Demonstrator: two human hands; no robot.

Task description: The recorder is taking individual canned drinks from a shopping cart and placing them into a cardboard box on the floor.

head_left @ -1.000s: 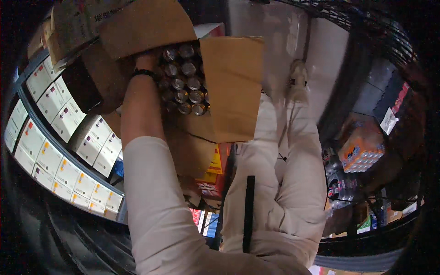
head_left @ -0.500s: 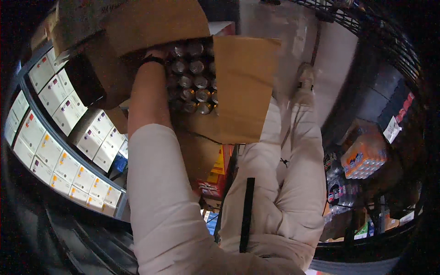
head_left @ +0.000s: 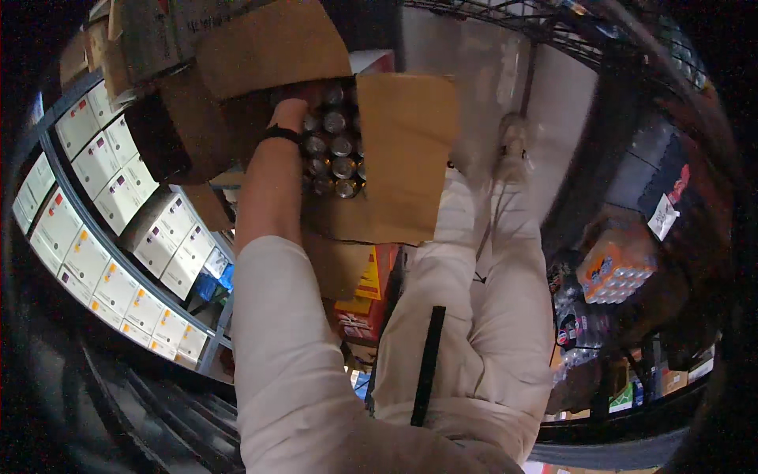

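My left hand reaches into an open cardboard box full of upright metal cans. A dark band circles the wrist, and the back of the hand shows at the box's left side. Its fingers disappear into shadow among the cans, so I cannot see whether they grip one. One tan flap stands out on the box's right, and another flap is folded up at the far side. My right hand is out of view.
White boxes fill a metal-edged shelf at left. At right stand an orange shrink-wrapped can pack and wrapped bottles. A red and yellow carton sits below the open box. My legs are at its right; wire shelving hangs far right.
My left hand has shifted right and toward me over the cans, covering some of those on the left side. The view has also moved slightly.
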